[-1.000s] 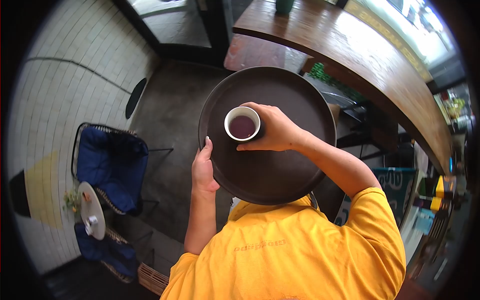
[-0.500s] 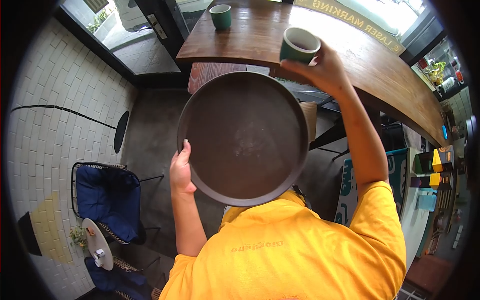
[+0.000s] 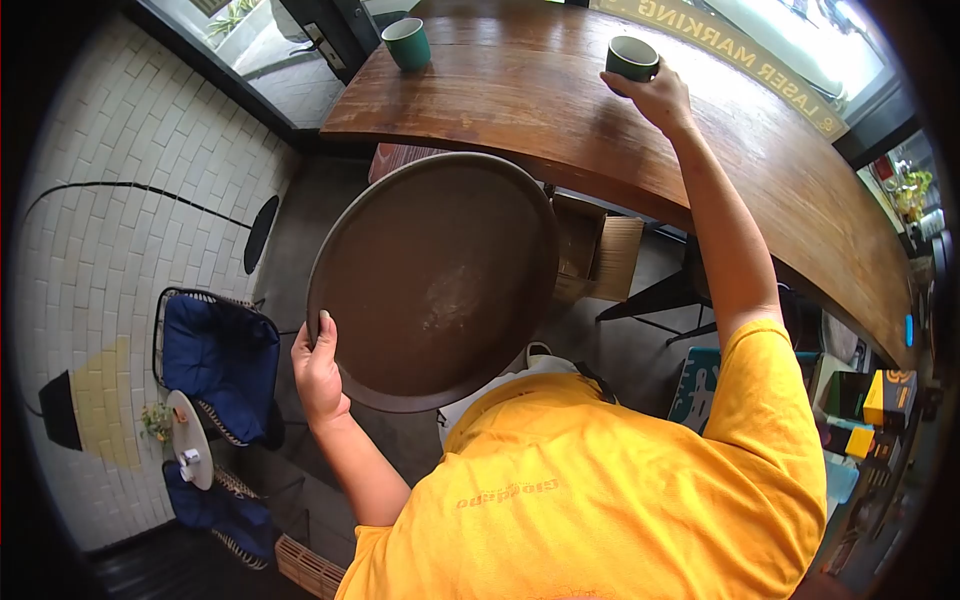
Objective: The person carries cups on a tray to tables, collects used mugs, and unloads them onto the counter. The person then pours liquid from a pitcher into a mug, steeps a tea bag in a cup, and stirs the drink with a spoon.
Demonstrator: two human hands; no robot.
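My left hand (image 3: 320, 372) grips the left rim of a large round brown serving tray (image 3: 430, 270), thumb on the upper face and fingers hidden beneath. Nothing stands on the tray; pale scuffs mark its middle. My right hand (image 3: 655, 95) is stretched out over the wooden table (image 3: 520, 100), its fingers wrapped around a dark green cup (image 3: 632, 62) with a white inside. The cup is upright; whether its base touches the wood I cannot tell. A second green cup (image 3: 407, 46) stands at the table's left end, out of reach of both hands.
Below the table edge sits an open cardboard box (image 3: 600, 250). Dark blue cushioned chairs (image 3: 220, 350) and a small round white table (image 3: 190, 440) with a plant line the left wall. Yellow-and-black boxes (image 3: 888, 398) are stacked on the right.
My right hand has carried the cup forward and slightly right, farther over the table. The tray has shifted left and tilted, still in my left hand.
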